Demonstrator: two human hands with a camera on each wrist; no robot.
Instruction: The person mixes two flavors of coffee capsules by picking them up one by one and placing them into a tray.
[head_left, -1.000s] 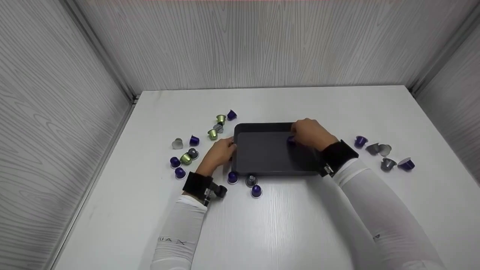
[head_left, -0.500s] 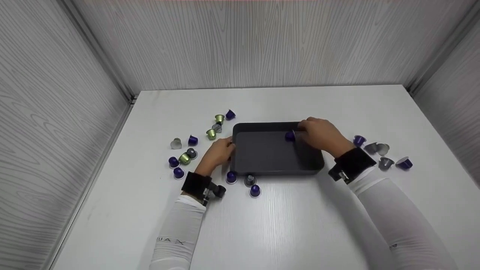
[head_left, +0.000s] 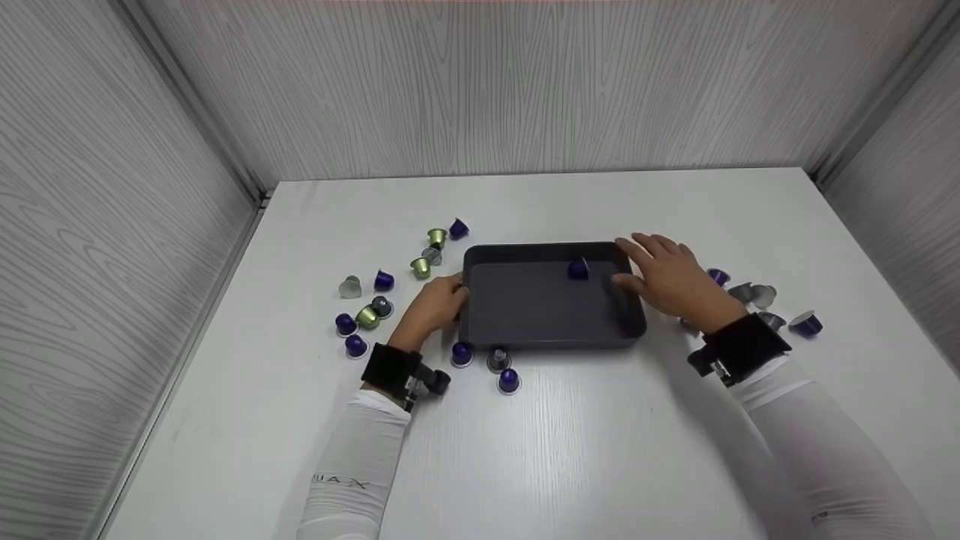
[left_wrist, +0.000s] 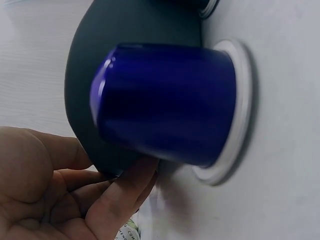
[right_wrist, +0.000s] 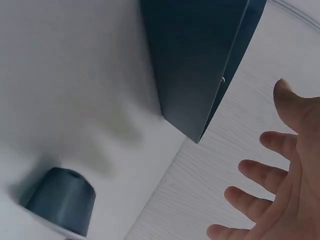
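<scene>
A shallow dark grey tray (head_left: pixel 540 311) lies mid-table with one purple coffee capsule (head_left: pixel 577 269) inside, near its far wall. My left hand (head_left: pixel 436 304) holds the tray's left side; in the left wrist view, thumb and fingers (left_wrist: pixel 107 200) pinch its edge, partly behind a large purple capsule (left_wrist: pixel 167 105) standing in front. Over the tray's right rim, my right hand (head_left: pixel 679 283) is spread and holds nothing. The right wrist view shows its fingers (right_wrist: pixel 257 172) apart from the tray wall (right_wrist: pixel 185 65).
Purple, green and grey capsules lie scattered left of the tray, among them a green capsule (head_left: pixel 367 317). Close to its front wall stand two purple ones and a grey capsule (head_left: pixel 499 360). More lie to the right, including a purple capsule (head_left: pixel 805 324), some partly behind my right hand.
My right hand has let go of the purple capsule, which now lies in the tray. The hand has moved right to the rim and its fingers have spread. The left hand stays put.
</scene>
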